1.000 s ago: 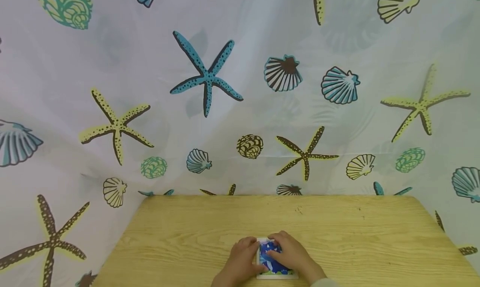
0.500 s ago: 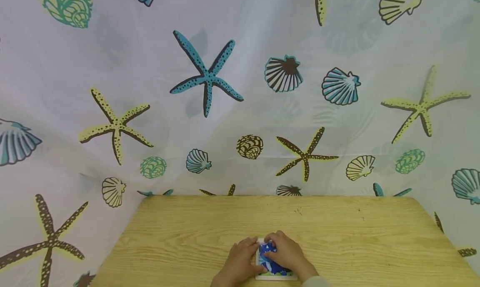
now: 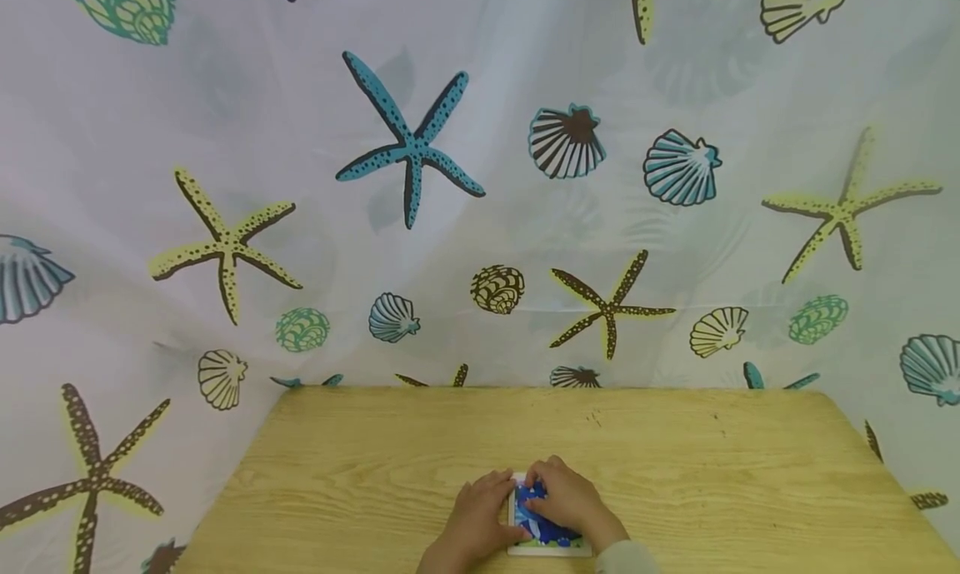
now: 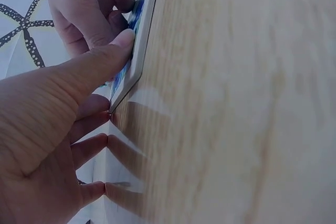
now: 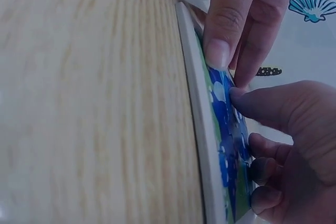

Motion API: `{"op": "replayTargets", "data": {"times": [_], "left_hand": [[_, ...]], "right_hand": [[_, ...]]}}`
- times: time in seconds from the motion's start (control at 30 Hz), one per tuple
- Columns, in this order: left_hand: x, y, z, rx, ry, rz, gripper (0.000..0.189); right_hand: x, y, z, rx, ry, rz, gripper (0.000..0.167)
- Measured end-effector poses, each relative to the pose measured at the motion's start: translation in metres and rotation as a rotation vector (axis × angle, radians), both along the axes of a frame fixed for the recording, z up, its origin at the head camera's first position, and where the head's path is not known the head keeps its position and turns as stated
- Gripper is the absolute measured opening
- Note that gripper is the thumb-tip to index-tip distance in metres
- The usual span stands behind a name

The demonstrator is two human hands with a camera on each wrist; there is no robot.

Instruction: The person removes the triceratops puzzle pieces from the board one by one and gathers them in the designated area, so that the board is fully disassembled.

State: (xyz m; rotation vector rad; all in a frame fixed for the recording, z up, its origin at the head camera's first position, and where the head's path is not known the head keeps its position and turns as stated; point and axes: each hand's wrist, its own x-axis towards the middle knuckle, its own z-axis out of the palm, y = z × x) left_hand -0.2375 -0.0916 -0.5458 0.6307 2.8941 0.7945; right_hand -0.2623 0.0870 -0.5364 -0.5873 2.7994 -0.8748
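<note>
A small jigsaw puzzle (image 3: 555, 535), a blue cartoon animal in a white frame, lies flat on the table near its front. Piece seams show on it in the right wrist view. My left hand (image 3: 474, 514) holds the frame's left side, thumb on the front left corner of the picture and fingers along the edge. Some of its fingertips (image 4: 98, 188) rest on the wood. Over the right part of the picture is my right hand (image 3: 573, 499), its thumb (image 5: 247, 99) and bent fingers touching the puzzle's face. The picture beneath this palm is hidden.
The table (image 3: 360, 466) has a pale wood-grain top. Behind it and at both sides hangs a white cloth (image 3: 465, 224) printed with starfish and shells. A light sleeve (image 3: 628, 557) covers my right wrist.
My right hand has shifted slightly left over the picture, its fingers drawing further in from the right side. The left hand keeps its hold on the frame. The head view has shifted slightly.
</note>
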Motion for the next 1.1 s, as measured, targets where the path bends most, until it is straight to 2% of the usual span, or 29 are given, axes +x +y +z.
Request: {"op": "replayTargets", "data": {"times": [0.17, 0.4, 0.63, 0.83, 1.0, 1.1], "left_hand": [[-0.001, 0.0, 0.001, 0.007, 0.003, 0.009, 0.076], [-0.002, 0.0, 0.0, 0.037, -0.021, 0.033, 0.085], [0.0, 0.001, 0.004, 0.048, -0.014, 0.02, 0.084], [0.002, 0.002, 0.005, 0.04, -0.001, 0.009, 0.078], [0.002, 0.002, 0.004, 0.04, -0.004, 0.001, 0.075], [0.002, 0.001, 0.002, -0.013, 0.003, -0.009, 0.076]], "right_hand": [[-0.001, -0.001, 0.002, -0.003, -0.011, 0.003, 0.03], [-0.004, -0.001, 0.005, 0.01, -0.02, 0.014, 0.029], [-0.005, -0.002, 0.012, 0.022, -0.061, 0.035, 0.028], [-0.006, -0.003, 0.011, 0.028, -0.093, 0.034, 0.027], [-0.004, -0.003, 0.008, 0.012, -0.069, 0.039, 0.022], [-0.002, -0.004, 0.006, -0.004, -0.038, 0.044, 0.025]]}}
